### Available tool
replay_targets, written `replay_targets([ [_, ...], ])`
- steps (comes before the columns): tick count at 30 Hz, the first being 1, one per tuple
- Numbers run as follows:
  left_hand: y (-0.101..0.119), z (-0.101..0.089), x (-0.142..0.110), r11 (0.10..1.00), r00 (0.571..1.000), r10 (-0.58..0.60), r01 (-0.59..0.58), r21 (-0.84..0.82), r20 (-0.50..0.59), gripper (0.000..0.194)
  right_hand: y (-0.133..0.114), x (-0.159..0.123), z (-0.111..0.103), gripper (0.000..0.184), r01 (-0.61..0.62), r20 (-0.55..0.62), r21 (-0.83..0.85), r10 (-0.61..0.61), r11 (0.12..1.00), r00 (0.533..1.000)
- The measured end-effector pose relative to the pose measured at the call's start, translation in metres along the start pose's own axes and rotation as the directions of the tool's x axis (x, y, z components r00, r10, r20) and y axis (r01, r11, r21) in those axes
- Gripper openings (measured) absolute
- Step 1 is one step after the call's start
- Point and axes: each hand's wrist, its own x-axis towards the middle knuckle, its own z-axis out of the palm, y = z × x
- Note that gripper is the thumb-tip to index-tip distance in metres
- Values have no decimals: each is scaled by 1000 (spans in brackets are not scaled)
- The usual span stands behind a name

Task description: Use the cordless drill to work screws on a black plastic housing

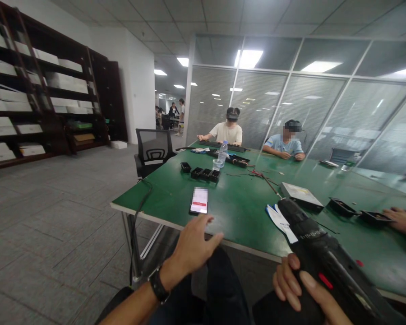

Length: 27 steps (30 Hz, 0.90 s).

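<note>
My right hand (301, 284) is wrapped round the grip of a black cordless drill (325, 257), whose nose points up and away over the near table edge. A long thin bit sticks out of its chuck. Fingers apart and holding nothing, my left hand (198, 241) hovers by the table's front edge. Just beyond its fingertips a phone (199, 201) with a lit screen lies on the green table (165, 198). Beside the drill's nose are blue and white gloves (280, 221), partly hidden by it.
Small black trays (205, 174), a plastic bottle (222, 152) and a clear cup (216, 165) stand further back. A white box (301, 195) and black bins (341, 206) sit to the right, near another person's hand (404, 221). Two people sit across the table. A mesh chair (154, 146) stands left.
</note>
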Motion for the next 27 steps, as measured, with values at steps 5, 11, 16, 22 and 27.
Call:
replay_targets([
  [5, -41, 7, 48, 963, 978, 29, 28, 269, -208, 70, 11, 2, -6, 15, -22, 26, 15, 22, 1000, 999],
  [11, -60, 17, 71, 936, 993, -31, 69, 345, -114, 92, 21, 13, -3, 46, -60, -33, 76, 62, 995, 998],
  [16, -68, 18, 81, 955, 997, -39, 58, 291, -73, 97, 17, 29, -8, 55, -76, -32, 43, 78, 996, 996],
  [22, -70, 23, 89, 959, 997, -70, 76, 274, -32, 102, 13, 52, -7, 43, -91, 1, 50, 91, 995, 996],
  [27, -65, 31, 93, 952, 993, -95, 111, 286, -69, 99, 20, 77, -11, 20, -161, 56, 39, 159, 986, 986],
])
